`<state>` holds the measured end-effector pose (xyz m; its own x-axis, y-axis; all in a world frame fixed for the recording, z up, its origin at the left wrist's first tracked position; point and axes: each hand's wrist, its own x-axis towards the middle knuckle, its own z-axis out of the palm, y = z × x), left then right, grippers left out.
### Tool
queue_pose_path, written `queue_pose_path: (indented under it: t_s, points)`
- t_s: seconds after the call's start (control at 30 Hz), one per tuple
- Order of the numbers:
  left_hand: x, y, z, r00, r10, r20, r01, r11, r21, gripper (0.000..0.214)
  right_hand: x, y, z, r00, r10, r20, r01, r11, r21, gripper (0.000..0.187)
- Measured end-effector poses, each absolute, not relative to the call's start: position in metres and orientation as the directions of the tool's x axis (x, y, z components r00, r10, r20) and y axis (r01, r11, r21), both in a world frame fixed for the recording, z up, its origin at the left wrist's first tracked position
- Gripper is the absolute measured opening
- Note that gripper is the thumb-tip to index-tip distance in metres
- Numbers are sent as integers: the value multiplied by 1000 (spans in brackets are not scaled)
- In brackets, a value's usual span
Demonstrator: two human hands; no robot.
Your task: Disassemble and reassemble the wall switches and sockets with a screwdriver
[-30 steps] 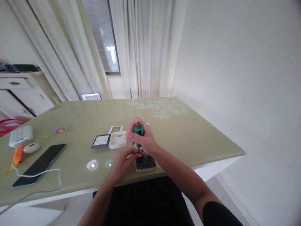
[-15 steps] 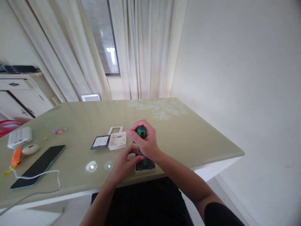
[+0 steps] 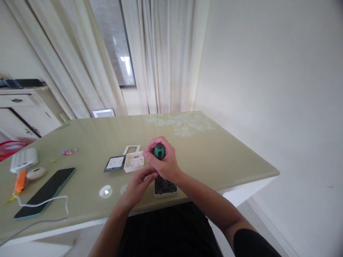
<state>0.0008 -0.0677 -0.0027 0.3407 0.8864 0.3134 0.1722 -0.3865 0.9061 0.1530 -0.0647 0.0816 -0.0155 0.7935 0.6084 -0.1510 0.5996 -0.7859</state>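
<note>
A screwdriver with a green and black handle stands nearly upright in my right hand, whose fingers wrap round it. Its shaft and tip are hidden by the hands. Below it, near the table's front edge, sits a white wall-socket box with a black socket insert in it. My left hand is closed at the far left side of this box, thumb and forefinger together close under my right hand. What its fingertips hold, if anything, cannot be made out.
Left of my hands lie a white mounting box, a white frame and a grey-edged socket plate. Farther left are a phone, a white cable, an orange item, a white case and small colourful pieces.
My left fingers have come up and closer together beside the screwdriver, uncovering more of the black insert. The screwdriver handle has shifted slightly left and down.
</note>
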Motion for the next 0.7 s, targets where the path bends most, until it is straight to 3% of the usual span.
queue_pose_path:
  t_s: [0.33, 0.7]
  points:
    - [-1, -64, 19, 430, 848, 311, 164, -412, 896, 39, 153, -62, 81, -37, 804, 593, -161, 581, -798, 29]
    - [2, -58, 21, 390, 874, 291, 191, -386, 903, 33, 153, -63, 83, -23, 795, 606, -179, 593, -785, 31]
